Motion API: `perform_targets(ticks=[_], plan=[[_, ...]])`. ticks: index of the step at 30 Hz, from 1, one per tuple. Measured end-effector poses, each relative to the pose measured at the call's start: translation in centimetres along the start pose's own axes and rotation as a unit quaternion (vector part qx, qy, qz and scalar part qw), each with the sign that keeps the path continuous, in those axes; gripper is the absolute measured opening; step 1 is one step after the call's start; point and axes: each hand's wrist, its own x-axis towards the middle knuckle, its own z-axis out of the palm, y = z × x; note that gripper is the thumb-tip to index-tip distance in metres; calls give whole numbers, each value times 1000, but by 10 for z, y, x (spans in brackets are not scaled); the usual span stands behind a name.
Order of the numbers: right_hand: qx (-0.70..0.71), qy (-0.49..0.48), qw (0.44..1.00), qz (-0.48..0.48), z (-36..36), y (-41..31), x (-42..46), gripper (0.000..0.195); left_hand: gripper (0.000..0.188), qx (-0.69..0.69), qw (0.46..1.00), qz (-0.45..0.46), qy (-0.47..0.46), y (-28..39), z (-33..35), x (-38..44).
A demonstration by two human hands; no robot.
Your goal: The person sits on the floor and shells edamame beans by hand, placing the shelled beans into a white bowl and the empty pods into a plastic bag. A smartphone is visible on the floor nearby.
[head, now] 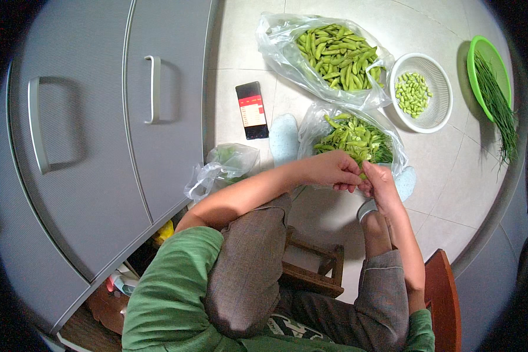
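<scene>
My left hand [341, 170] and my right hand [377, 178] meet, and a green soybean pod [363, 175] is pinched between their fingers. Just beyond them lies an open plastic bag [309, 127] with loose green pods, bits of shell and thin green stalks. Farther off, a larger clear bag [277, 42] holds a heap of whole soybean pods [339, 53]. To its right stands a white plastic colander [445, 94] with shelled green beans [411, 94] at the bottom.
A smartphone [251, 110] with a lit screen lies on the tiled floor. A green basket [475, 81] of chives [495, 101] is at the far right. Another plastic bag [229, 167] rests by the grey cabinet [171, 154]. A wooden stool [310, 275] stands between my legs.
</scene>
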Motion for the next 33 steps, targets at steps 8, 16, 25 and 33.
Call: perform_targets(ticks=[8, 16, 25, 33], plan=[[-29, -11, 998, -53, -6, 5, 1, 36, 25, 12, 994, 33, 104, -18, -14, -19], [-3, 11, 999, -53, -15, 7, 3, 35, 24, 505, 650, 93, 560, -60, -44, -90], [-6, 26, 998, -57, -13, 5, 4, 36, 24, 549, 635, -11, 544, -96, -62, -89], [6, -1, 997, -74, -16, 9, 6, 35, 23, 560, 621, -42, 546, -108, -68, -95]])
